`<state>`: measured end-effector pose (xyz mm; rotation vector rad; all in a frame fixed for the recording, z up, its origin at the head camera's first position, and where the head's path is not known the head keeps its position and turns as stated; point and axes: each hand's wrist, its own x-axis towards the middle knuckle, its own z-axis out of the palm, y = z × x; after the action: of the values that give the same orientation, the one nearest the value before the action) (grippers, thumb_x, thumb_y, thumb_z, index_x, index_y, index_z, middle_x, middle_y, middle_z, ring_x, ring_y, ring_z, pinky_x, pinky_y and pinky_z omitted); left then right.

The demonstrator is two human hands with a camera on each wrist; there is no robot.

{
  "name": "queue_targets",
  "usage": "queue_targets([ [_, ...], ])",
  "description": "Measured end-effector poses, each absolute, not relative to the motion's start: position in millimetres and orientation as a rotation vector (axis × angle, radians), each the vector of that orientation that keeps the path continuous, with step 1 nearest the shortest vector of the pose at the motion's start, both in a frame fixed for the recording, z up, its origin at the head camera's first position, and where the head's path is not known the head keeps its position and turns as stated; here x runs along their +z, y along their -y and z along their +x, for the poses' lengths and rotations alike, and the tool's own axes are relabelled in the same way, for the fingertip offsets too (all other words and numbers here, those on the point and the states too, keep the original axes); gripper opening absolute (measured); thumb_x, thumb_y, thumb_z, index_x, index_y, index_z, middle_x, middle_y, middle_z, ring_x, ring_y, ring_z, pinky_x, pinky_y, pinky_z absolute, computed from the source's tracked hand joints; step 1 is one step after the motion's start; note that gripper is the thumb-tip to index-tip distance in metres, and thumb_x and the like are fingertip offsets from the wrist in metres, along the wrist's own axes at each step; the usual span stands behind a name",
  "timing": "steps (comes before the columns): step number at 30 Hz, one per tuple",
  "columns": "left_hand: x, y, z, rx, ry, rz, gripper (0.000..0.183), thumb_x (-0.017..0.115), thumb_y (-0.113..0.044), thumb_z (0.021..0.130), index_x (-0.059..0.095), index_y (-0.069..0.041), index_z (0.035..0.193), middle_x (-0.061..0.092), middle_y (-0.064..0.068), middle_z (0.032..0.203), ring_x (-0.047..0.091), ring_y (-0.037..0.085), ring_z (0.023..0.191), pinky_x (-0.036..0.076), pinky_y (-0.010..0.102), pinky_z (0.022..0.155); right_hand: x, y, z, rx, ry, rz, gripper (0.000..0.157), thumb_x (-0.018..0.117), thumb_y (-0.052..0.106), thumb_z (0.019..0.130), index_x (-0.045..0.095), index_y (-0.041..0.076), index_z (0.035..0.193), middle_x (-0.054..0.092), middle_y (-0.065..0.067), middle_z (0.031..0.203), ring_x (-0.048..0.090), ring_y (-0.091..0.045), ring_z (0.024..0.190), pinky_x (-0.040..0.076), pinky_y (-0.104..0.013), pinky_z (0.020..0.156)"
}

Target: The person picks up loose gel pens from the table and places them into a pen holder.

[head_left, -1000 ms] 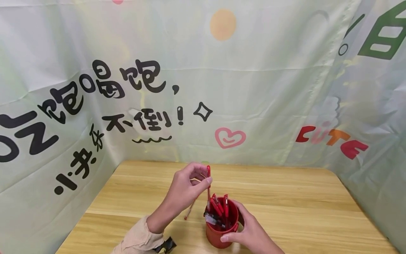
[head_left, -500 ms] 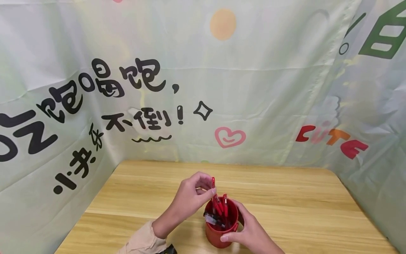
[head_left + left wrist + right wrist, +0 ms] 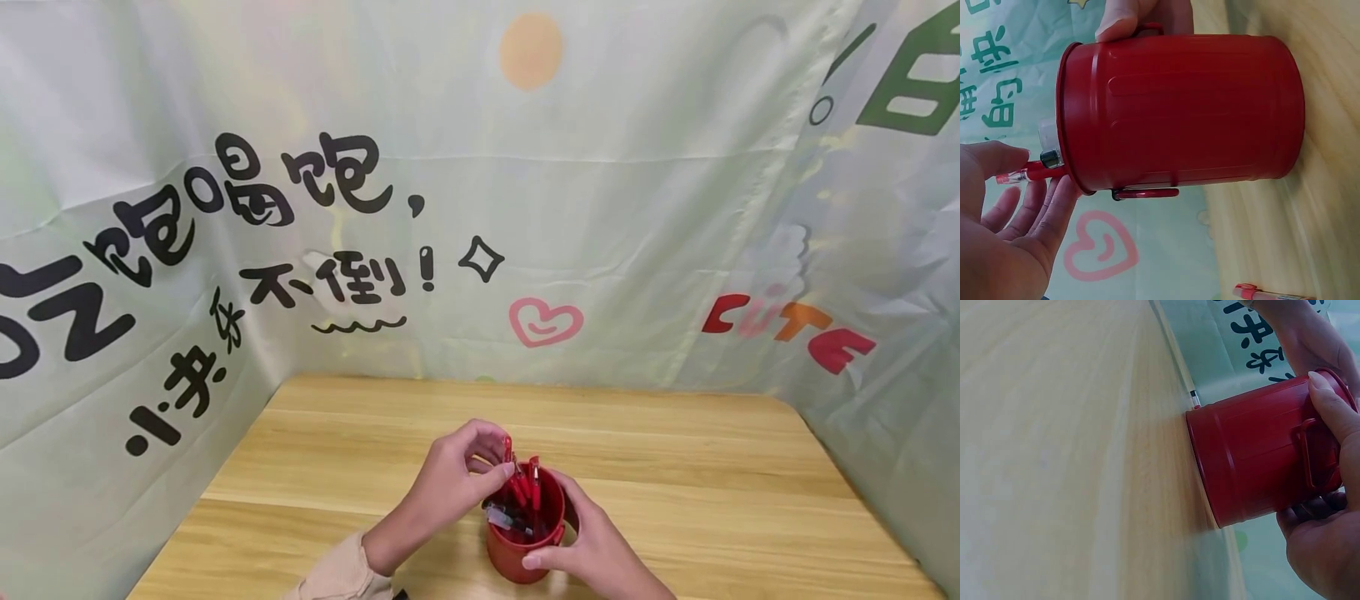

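1. Currently, the left hand point(image 3: 454, 477) pinches a red pen point(image 3: 507, 448) partly inside the red bucket point(image 3: 513, 562); crowded pens point(image 3: 536, 485) could snag it.
2. The right hand point(image 3: 588, 542) grips the bucket; slackening could permit tipping.

Tabletop point(image 3: 675, 475), light wood grain, far right corner rounded. Fabric backdrop point(image 3: 637, 208), pale green, creased, far and both sides. Black Chinese characters point(image 3: 258, 204), left; orange disc point(image 3: 531, 51), far; "CUTE" lettering point(image 3: 797, 320), right.
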<state>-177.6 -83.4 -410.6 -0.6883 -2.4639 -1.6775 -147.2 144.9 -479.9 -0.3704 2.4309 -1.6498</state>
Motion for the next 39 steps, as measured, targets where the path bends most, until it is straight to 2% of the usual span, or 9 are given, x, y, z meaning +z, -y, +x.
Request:
queue_targets([
  [5, -412.8, 82.9, -175.4, -1.651, 2.462, -0.723, 0.025, 0.078, -0.01, 0.09, 0.068, -0.011, 0.112, 0.074, 0.004, 0.098, 0.069, 0.006, 0.088, 0.062, 0.022, 0.08, -478.2, -145.9, -146.0, -1.653, -2.435, -0.398, 0.096, 0.094, 0.034, 0.073, 0.043, 0.026, 0.153, 0.052, -0.003, 0.157, 0.051, -0.031, 0.144, 0.045, -0.021, 0.107],
  [12, -415.9, 82.5, -174.1, -1.641, 2.464, -0.742, 0.023, 0.078, -0.009, 0.091, 0.068, -0.01, 0.112, 0.075, 0.004, 0.099, 0.07, 0.006, 0.087, 0.062, 0.022, 0.081, -479.1, -146.5, -146.6, -1.662, -2.425, -0.417, 0.095, 0.094, 0.032, 0.074, 0.042, 0.026, 0.153, 0.052, -0.002, 0.157, 0.052, -0.026, 0.143, 0.044, -0.017, 0.107],
  [17, -415.9, 82.8, -173.9, -1.627, 2.458, -0.756, 0.022, 0.077, -0.01, 0.091, 0.068, -0.01, 0.112, 0.076, 0.004, 0.1, 0.071, 0.007, 0.088, 0.062, 0.022, 0.081, -479.4, -145.7, -145.6, -1.674, -2.409, -0.413, 0.094, 0.094, 0.032, 0.075, 0.042, 0.025, 0.154, 0.052, -0.003, 0.157, 0.051, -0.029, 0.143, 0.045, -0.016, 0.106],
  [25, -414.1, 85.9, -176.4, -1.594, 2.469, -0.735, 0.017, 0.075, -0.011, 0.094, 0.07, -0.01, 0.111, 0.077, 0.002, 0.102, 0.071, 0.01, 0.09, 0.062, 0.023, 0.082, -479.6, -144.5, -144.3, -1.659, -2.429, -0.39, 0.096, 0.094, 0.033, 0.074, 0.042, 0.024, 0.154, 0.052, -0.004, 0.157, 0.05, -0.032, 0.145, 0.045, -0.024, 0.11],
  [30, -413.3, 88.2, -183.5, -1.547, 2.464, -0.693, 0.017, 0.074, -0.011, 0.094, 0.071, -0.015, 0.11, 0.075, -0.001, 0.098, 0.07, 0.008, 0.088, 0.061, 0.023, 0.08, -479.1, -144.2, -145.1, -1.651, -2.427, -0.355, 0.097, 0.094, 0.034, 0.074, 0.041, 0.023, 0.154, 0.052, -0.004, 0.156, 0.05, -0.032, 0.145, 0.047, -0.033, 0.111],
  [39, -409.4, 97.4, -201.5, -1.451, 2.473, -0.619, 0.017, 0.074, -0.013, 0.095, 0.071, -0.016, 0.112, 0.074, -0.003, 0.097, 0.068, 0.006, 0.085, 0.061, 0.024, 0.079, -478.5, -144.3, -145.7, -1.658, -2.417, -0.345, 0.096, 0.095, 0.033, 0.073, 0.042, 0.022, 0.154, 0.052, -0.006, 0.156, 0.049, -0.034, 0.146, 0.048, -0.028, 0.11],
])
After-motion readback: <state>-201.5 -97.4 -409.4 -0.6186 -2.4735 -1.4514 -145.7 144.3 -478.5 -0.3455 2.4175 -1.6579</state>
